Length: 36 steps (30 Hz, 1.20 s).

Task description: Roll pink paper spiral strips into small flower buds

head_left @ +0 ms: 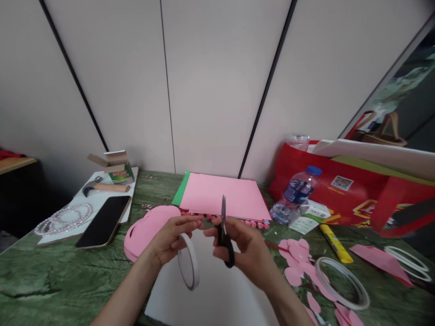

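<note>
My left hand (171,239) is closed on a white roll of tape (188,261), which hangs on edge below my fingers. My right hand (243,246) grips black-handled scissors (224,233) with the blades pointing straight up. The fingertips of both hands nearly meet between the roll and the blades; a pulled strip of tape there is too thin to make out. A white sheet (210,290) lies under my hands. Pink cut paper (146,228) lies just left of my left hand.
A stack of pink and green paper (220,194) lies behind on the green table (50,276). At left are a phone (103,222), beads (64,217), a hammer (103,186) and a small box (117,167). At right are a water bottle (295,192), red bag (340,190), glue stick (335,244), tape rings (341,283) and pink petals (295,258).
</note>
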Motion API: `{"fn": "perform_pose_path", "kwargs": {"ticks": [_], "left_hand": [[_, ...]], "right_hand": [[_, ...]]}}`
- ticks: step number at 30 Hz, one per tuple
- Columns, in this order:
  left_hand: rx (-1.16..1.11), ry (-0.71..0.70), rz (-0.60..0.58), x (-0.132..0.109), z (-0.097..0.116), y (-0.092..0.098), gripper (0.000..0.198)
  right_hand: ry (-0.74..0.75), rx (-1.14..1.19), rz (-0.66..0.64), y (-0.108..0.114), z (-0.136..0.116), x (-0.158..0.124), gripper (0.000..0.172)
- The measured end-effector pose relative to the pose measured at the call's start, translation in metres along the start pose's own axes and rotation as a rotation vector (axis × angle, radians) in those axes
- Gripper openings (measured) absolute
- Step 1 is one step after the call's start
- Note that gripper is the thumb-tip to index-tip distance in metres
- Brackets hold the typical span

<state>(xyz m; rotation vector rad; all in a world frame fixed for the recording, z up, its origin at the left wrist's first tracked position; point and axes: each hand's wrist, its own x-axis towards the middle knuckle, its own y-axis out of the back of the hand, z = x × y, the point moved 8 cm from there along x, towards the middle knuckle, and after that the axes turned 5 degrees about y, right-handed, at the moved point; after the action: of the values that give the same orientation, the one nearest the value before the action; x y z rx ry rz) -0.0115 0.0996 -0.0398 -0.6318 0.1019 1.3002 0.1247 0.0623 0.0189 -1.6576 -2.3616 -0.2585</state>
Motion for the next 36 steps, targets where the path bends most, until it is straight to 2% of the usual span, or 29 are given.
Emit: {"fn": "perform_pose_path", "kwargs": {"ticks": [4, 7, 15, 18, 20, 22, 27, 32, 36], "left_hand": [[0.047, -0.001, 0.035, 0.0, -0.001, 0.002, 0.022], [0.043, 0.001, 0.027, 0.001, -0.003, 0.004, 0.026], [0.06, -0.025, -0.01, -0.001, 0.001, 0.002, 0.022], [0.056, -0.012, -0.001, -0.002, 0.002, 0.002, 0.022], [0.065, -0.005, 0.006, -0.003, 0.002, 0.002, 0.022], [0.073, 0.002, 0.0, -0.003, 0.002, 0.002, 0.021], [0.107, 0.031, -0.047, -0.003, 0.0, -0.001, 0.02], [0.162, 0.073, -0.097, -0.004, -0.004, -0.005, 0.022], [0.158, 0.056, -0.121, -0.004, -0.004, -0.007, 0.02]], "right_hand": [[0.106, -0.246, -0.108, -0.021, -0.019, -0.005, 0.042], [0.106, -0.322, -0.185, -0.027, -0.022, -0.007, 0.045], [0.139, -0.199, -0.218, -0.023, -0.023, -0.009, 0.033], [0.15, -0.188, -0.18, -0.013, -0.024, -0.008, 0.046], [0.163, -0.266, -0.128, -0.002, -0.024, -0.007, 0.055], [0.18, -0.41, -0.105, 0.006, -0.024, -0.006, 0.053], [0.14, -0.74, -0.221, 0.007, -0.01, -0.006, 0.044], [0.105, -0.725, -0.342, -0.006, -0.004, -0.01, 0.047], [0.102, -0.717, -0.323, -0.007, -0.006, -0.011, 0.04]]}}
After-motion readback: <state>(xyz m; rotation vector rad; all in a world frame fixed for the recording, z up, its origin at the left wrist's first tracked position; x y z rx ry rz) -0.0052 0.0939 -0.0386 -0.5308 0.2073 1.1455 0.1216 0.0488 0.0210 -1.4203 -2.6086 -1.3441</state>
